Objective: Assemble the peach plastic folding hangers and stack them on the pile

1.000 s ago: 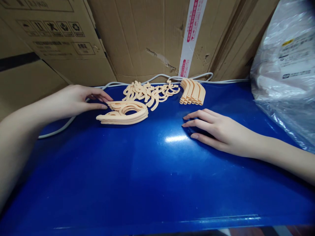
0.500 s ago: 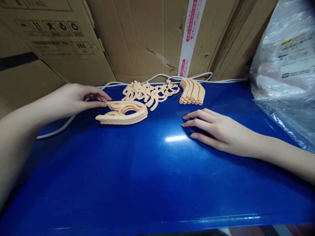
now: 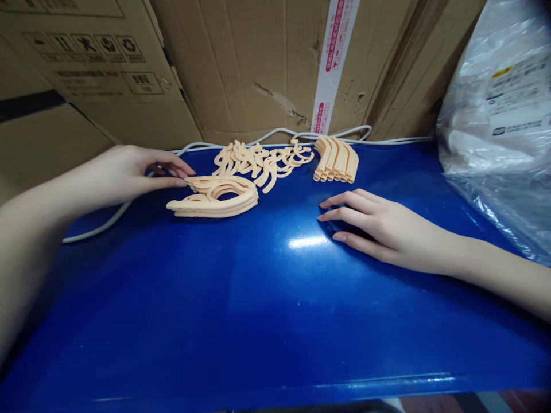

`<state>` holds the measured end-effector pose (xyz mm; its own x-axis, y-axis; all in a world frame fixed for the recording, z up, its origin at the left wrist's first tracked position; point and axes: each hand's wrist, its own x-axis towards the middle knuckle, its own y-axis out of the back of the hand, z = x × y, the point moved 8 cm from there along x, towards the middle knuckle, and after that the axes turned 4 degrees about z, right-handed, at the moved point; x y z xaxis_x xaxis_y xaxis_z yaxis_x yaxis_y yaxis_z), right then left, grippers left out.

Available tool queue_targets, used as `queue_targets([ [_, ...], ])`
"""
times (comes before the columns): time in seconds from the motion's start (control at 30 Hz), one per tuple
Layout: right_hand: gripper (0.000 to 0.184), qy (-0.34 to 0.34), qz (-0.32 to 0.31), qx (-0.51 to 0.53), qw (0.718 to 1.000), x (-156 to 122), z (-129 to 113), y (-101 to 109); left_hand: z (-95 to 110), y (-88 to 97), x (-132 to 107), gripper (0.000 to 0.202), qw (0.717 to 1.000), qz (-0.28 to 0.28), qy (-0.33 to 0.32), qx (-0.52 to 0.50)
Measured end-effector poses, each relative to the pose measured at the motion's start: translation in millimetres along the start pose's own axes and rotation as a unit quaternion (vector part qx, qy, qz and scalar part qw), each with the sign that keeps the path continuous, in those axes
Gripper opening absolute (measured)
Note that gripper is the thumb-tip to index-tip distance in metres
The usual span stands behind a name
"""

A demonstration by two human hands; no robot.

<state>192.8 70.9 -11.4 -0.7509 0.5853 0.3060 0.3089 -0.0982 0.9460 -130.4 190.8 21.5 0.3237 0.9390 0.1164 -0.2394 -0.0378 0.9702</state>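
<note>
Surface [image 3: 258,321]: glossy blue, with a bright patch of light thrown back just short of the right hand [image 3: 374,229].
Backdrop: cardboard boxes [image 3: 241,69] standing along the far edge, a white cable [image 3: 92,234] running at their foot, and a plastic-wrapped package [image 3: 495,115] off to the right.
Hanger stack [image 3: 219,207]: cream pieces nested in layers, lying flat left of the middle towards the back.
Loose curved pieces [image 3: 241,158]: a jumbled pile just behind and to the right of it.
Tube bundle [image 3: 338,160]: short bent tubes lined up neatly, near the pile's right end.
Left hand [image 3: 140,169]: reaching in from the side, wrist arched, thumb apart from the fingers; its tips are at the stack's rear left end, though I can't tell whether they touch.
Right hand: palm down over the surface, fingers loosely spread, holding nothing, in front of the tubes.
Step in hand: a pause beside the sorted parts, I'd judge, with nothing plainly gripped.
Next move: picking up a layer would call for the left thumb and fingers to pinch its end without dragging the rest.
</note>
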Motion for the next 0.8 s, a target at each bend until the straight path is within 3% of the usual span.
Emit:
queue_targets([
  [0.53,0.032,0.002,0.002,0.0,1.0,0,0,0,9,-2.9,1,0.068,0.998,0.006,0.051,0.024],
  [0.8,0.033,0.003,-0.003,-0.002,1.0,0,0,0,11,-2.2,-1,0.065,1.0,0.008,0.013,0.012],
])
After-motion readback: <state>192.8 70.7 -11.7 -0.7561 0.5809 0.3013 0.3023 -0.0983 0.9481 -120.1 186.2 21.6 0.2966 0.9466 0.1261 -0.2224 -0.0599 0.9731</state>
